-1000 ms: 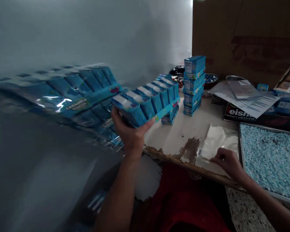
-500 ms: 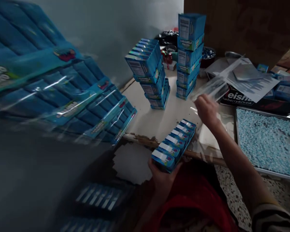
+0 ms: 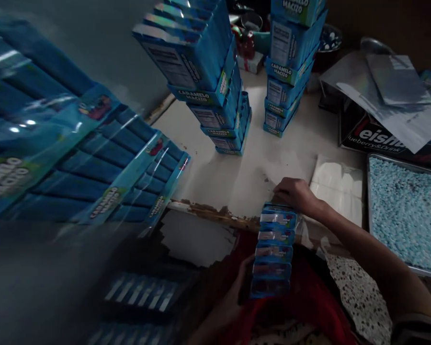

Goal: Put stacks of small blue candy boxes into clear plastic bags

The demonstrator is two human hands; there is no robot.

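Observation:
A display tray of small blue candy boxes [image 3: 273, 254] is held in front of my body, over the table's near edge. My left hand [image 3: 242, 278] grips it from the left side, fingers partly hidden behind it. My right hand [image 3: 296, 194] is closed at the tray's far end, fingertips turned down and mostly hidden. Clear plastic film [image 3: 303, 232] shows beside the tray below my right wrist. It looks like part of a clear bag, but how far it covers the boxes I cannot tell.
Stacked blue "Caramelo Macizo" trays [image 3: 215, 115] stand on the table [image 3: 255, 167], with another stack [image 3: 290, 62] behind. Wrapped trays [image 3: 93, 158] lean close at left. Right are a white packet [image 3: 339, 184], a metal pan of pale blue pieces [image 3: 409, 211] and a black carton [image 3: 373, 134].
My right hand has come down and nearer with the clear bag, to the tray's far end. The tray has swung to point more straight away from me. My view has tipped downward.

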